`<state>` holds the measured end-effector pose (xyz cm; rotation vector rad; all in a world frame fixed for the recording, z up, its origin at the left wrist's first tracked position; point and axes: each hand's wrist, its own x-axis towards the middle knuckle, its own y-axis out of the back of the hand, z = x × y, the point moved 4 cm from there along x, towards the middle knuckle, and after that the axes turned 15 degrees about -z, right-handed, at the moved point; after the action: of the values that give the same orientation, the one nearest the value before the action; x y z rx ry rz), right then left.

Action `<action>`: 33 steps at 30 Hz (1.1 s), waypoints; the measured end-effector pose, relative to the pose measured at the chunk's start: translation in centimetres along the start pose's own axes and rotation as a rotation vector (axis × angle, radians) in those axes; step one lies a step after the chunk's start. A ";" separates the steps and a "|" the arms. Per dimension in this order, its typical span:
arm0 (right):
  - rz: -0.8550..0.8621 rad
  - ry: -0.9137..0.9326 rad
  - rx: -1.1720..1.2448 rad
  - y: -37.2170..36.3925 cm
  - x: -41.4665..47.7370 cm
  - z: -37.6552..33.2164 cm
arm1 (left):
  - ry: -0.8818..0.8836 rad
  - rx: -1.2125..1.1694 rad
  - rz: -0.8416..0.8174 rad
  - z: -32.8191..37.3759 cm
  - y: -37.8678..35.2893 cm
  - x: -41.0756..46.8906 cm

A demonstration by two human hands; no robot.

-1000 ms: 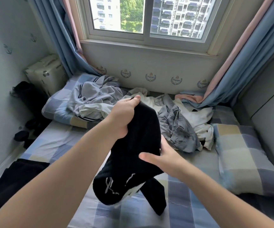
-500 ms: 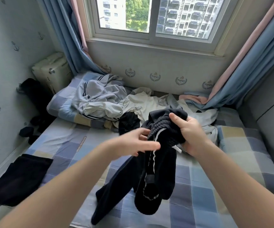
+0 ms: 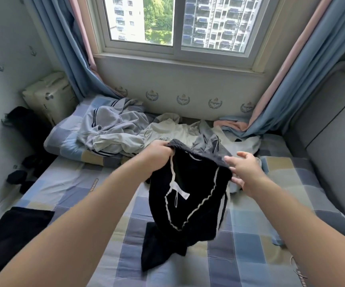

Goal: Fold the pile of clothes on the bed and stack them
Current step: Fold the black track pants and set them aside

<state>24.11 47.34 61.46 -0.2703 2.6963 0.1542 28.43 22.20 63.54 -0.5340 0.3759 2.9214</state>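
Observation:
A pair of black trousers with white seams and a grey waistband hangs inside out over the checked bed, its lower end lying on the sheet. My left hand grips the waistband at its left end. My right hand pinches the waistband's right end between thumb and fingers, the other fingers spread. Behind the trousers lies the unfolded pile: a grey garment with dark stripes, white clothes and a grey piece.
A folded black garment lies on the bed's front left corner. A checked pillow sits under the pile at the back left. A cream suitcase stands by the left wall, a grey headboard on the right.
The hands moved apart along the waistband and spread the trousers open between them. Half a second ago the waistband was bunched in my right hand.

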 end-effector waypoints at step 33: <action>-0.025 0.380 -0.608 4.7 1.9 -6.1 | 0.347 0.841 0.154 -8.1 5.7 -0.4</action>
<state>18.97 50.71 66.52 -0.5572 2.9431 1.0122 30.42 14.53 57.61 -0.8645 1.6266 2.4328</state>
